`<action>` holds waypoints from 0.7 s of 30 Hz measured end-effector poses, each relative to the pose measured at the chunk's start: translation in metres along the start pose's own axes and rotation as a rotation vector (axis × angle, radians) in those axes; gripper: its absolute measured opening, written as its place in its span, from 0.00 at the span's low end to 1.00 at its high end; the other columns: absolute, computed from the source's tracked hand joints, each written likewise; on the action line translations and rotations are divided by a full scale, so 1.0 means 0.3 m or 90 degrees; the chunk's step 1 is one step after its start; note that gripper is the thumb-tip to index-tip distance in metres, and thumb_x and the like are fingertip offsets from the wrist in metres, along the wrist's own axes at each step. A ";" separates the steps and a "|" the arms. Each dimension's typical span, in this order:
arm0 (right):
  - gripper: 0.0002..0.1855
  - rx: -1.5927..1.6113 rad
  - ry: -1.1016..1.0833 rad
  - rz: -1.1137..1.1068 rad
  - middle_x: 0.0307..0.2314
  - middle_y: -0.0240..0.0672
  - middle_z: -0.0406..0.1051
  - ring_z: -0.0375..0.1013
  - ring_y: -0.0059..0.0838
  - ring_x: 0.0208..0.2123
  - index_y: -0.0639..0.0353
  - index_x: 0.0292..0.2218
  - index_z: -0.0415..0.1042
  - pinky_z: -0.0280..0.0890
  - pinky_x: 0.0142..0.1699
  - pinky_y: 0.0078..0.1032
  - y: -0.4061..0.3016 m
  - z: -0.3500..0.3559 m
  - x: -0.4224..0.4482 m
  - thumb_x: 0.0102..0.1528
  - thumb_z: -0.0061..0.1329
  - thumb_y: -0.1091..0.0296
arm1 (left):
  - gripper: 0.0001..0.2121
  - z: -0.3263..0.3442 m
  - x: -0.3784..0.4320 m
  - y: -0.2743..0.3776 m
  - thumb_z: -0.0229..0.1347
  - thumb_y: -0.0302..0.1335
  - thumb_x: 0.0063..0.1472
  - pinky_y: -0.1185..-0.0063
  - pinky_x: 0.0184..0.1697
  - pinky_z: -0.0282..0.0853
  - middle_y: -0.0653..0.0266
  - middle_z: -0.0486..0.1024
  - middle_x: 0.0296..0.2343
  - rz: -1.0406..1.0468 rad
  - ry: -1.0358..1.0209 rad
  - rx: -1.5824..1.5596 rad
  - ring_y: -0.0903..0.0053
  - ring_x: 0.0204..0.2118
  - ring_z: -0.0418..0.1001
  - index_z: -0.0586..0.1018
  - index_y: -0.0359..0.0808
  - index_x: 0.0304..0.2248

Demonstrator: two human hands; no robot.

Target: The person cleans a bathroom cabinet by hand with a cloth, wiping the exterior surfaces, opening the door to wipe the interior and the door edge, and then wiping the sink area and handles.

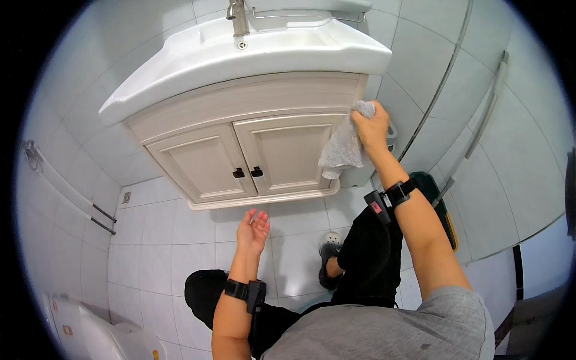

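Note:
A crumpled light grey cloth [343, 146] hangs from my right hand [372, 126], whose fingers grip its top at the right edge of a cream wooden vanity cabinet [245, 96]. The cloth overlaps the right part of the right cabinet door [292, 153]. My left hand [253, 231] is held palm up with nothing in it, just below the cabinet's bottom edge in the picture. The left cabinet door [202, 164] and the right one are closed, each with a small dark knob.
A white ceramic washbasin [243, 60] with a metal faucet [238, 20] tops the cabinet. At the right, a dark green bin-like container [423, 180] stands near a pole [481, 121]. Poles lean at the left wall. A white toilet [99, 333] is at the lower left.

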State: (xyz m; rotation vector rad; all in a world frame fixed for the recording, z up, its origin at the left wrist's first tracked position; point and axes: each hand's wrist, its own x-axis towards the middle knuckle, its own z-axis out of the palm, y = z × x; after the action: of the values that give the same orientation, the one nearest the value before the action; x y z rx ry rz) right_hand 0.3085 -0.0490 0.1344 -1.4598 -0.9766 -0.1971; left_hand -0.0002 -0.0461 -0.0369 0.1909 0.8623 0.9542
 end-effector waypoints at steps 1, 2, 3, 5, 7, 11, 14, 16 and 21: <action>0.10 0.028 0.007 0.011 0.18 0.36 0.68 0.67 0.28 0.23 0.63 0.23 0.66 0.61 0.31 0.25 0.000 -0.009 0.002 0.36 0.50 0.70 | 0.12 0.000 -0.003 0.000 0.40 0.36 0.58 0.77 0.36 0.63 0.61 0.67 0.33 0.002 -0.004 0.002 0.75 0.33 0.67 0.65 0.38 0.38; 0.09 0.056 0.013 0.024 0.19 0.36 0.68 0.67 0.27 0.23 0.63 0.24 0.66 0.61 0.31 0.24 -0.018 -0.012 0.000 0.37 0.50 0.71 | 0.12 -0.006 -0.005 0.001 0.40 0.36 0.58 0.77 0.36 0.63 0.61 0.67 0.33 0.004 -0.006 0.004 0.75 0.32 0.67 0.65 0.38 0.38; 0.09 0.058 0.013 0.023 0.19 0.36 0.68 0.67 0.27 0.23 0.63 0.24 0.66 0.61 0.31 0.24 -0.037 -0.012 0.011 0.37 0.50 0.71 | 0.12 -0.014 -0.001 0.003 0.40 0.36 0.58 0.77 0.36 0.63 0.61 0.67 0.33 0.006 -0.006 0.004 0.75 0.32 0.67 0.65 0.38 0.38; 0.08 0.332 0.092 0.075 0.20 0.36 0.68 0.67 0.25 0.24 0.64 0.25 0.67 0.61 0.31 0.22 -0.086 -0.016 0.047 0.39 0.50 0.73 | 0.12 -0.036 0.012 0.008 0.40 0.36 0.58 0.77 0.36 0.64 0.61 0.68 0.32 0.012 -0.008 0.007 0.75 0.32 0.68 0.65 0.39 0.38; 0.09 0.374 0.092 0.097 0.21 0.36 0.69 0.67 0.24 0.24 0.64 0.27 0.68 0.61 0.32 0.21 -0.134 -0.013 0.052 0.40 0.50 0.74 | 0.12 -0.044 0.012 0.010 0.40 0.36 0.58 0.77 0.36 0.64 0.61 0.68 0.32 0.012 -0.007 0.007 0.75 0.32 0.68 0.65 0.39 0.38; 0.12 0.099 0.187 -0.125 0.23 0.33 0.69 0.66 0.22 0.26 0.65 0.31 0.68 0.61 0.34 0.19 -0.085 0.022 0.028 0.42 0.50 0.73 | 0.12 -0.017 0.027 -0.017 0.40 0.36 0.58 0.77 0.36 0.64 0.61 0.68 0.32 -0.001 -0.030 0.012 0.76 0.33 0.68 0.65 0.39 0.38; 0.12 0.090 0.170 -0.077 0.23 0.32 0.69 0.64 0.17 0.26 0.66 0.32 0.68 0.61 0.33 0.18 -0.034 0.024 0.006 0.43 0.50 0.73 | 0.12 0.011 0.027 -0.032 0.41 0.36 0.58 0.77 0.36 0.64 0.62 0.67 0.32 -0.008 -0.011 0.034 0.76 0.33 0.68 0.65 0.39 0.38; 0.10 0.146 0.149 -0.015 0.22 0.31 0.69 0.65 0.17 0.26 0.66 0.31 0.69 0.61 0.33 0.18 -0.018 0.019 -0.018 0.43 0.50 0.73 | 0.12 0.010 0.035 -0.041 0.40 0.36 0.58 0.77 0.36 0.63 0.62 0.67 0.32 -0.019 -0.008 0.040 0.76 0.33 0.67 0.65 0.40 0.37; 0.14 0.157 0.038 -0.020 0.30 0.41 0.67 0.67 0.31 0.31 0.68 0.34 0.67 0.60 0.38 0.21 -0.062 -0.019 0.016 0.42 0.47 0.76 | 0.11 0.010 0.040 -0.053 0.41 0.37 0.58 0.77 0.36 0.63 0.62 0.66 0.33 -0.024 -0.004 0.048 0.76 0.34 0.67 0.65 0.40 0.37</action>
State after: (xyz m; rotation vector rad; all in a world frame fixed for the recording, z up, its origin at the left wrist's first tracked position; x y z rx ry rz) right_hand 0.3019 -0.0552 0.1523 -1.2065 -0.9407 -0.1374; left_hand 0.0155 -0.0455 -0.0497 0.2425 0.8935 0.8866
